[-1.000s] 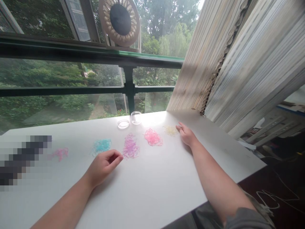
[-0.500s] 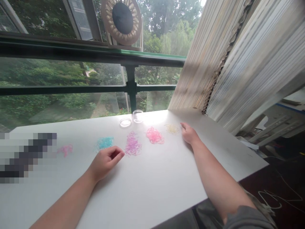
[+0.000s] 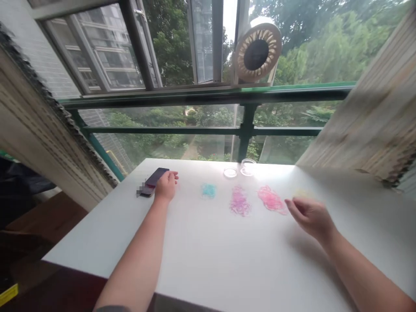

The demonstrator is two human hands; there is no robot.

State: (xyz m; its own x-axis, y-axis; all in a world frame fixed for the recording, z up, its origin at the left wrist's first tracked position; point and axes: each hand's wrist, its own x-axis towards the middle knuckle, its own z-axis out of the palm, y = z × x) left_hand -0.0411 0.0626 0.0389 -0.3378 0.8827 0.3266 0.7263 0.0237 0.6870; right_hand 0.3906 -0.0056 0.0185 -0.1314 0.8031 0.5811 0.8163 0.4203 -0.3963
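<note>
My left hand (image 3: 167, 186) rests at the left of the white table, beside a dark phone (image 3: 157, 177), with its fingers loosely bent and a little apart. A faint bit of the small pink pile (image 3: 177, 186) shows at its fingertips; the hand hides the rest. My right hand (image 3: 310, 215) is curled, thumb against the fingers, in front of a pale yellow pile (image 3: 300, 193) that it partly covers. Whether it holds anything is hidden. Between the hands lie piles of thin, rubber-band-like loops: blue (image 3: 208, 190), purple (image 3: 239, 202) and pink (image 3: 271, 199).
At the table's (image 3: 214, 255) far edge are a clear round lid (image 3: 230, 173) and a clear round container (image 3: 248, 167). Beyond them stand a green railing (image 3: 195, 97) and a round fan (image 3: 257, 54). Curtains (image 3: 360, 112) hang at both sides.
The view has swung left. My left hand has moved left, from in front of the blue pile to the phone and small pink pile. My right hand has moved left and nearer, toward the pink pile.
</note>
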